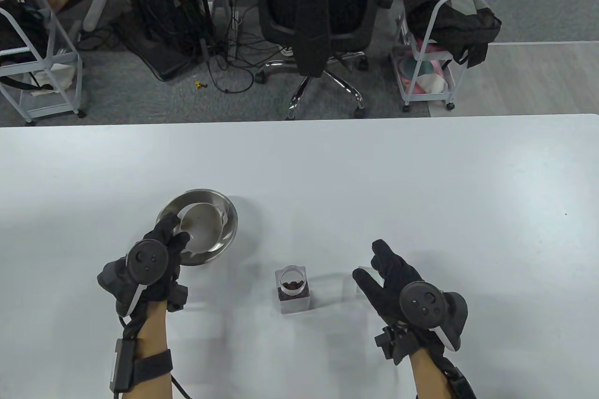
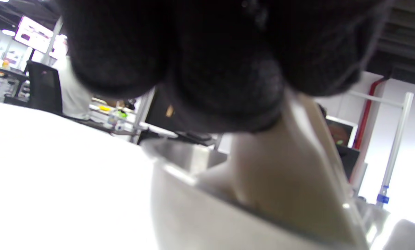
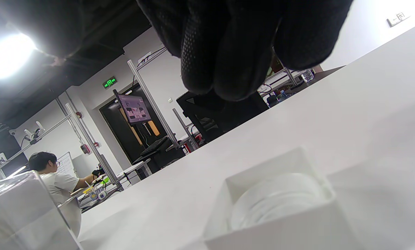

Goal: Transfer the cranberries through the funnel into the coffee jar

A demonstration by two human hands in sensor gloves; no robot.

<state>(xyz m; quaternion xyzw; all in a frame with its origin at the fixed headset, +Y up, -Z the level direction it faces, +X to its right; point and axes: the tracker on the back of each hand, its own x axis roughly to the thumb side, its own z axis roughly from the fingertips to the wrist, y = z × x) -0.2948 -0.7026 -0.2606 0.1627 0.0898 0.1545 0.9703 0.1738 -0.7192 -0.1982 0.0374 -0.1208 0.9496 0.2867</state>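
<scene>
A clear square coffee jar (image 1: 293, 287) stands open on the white table with dark cranberries (image 1: 292, 285) inside. It also shows at the left of the right wrist view (image 3: 16, 215). A steel bowl (image 1: 196, 194) sits to its left. My left hand (image 1: 173, 236) grips the rim of a white funnel (image 1: 202, 223) that lies inside the bowl; the left wrist view shows the funnel (image 2: 283, 173) under my fingers (image 2: 210, 69). My right hand (image 1: 379, 263) is open, fingers spread just above the jar's clear square lid (image 3: 276, 205), apart from it.
The table's far edge (image 1: 299, 117) runs across the middle of the table view. Beyond it stand an office chair (image 1: 323, 20), white carts (image 1: 430, 67) and cables on the floor.
</scene>
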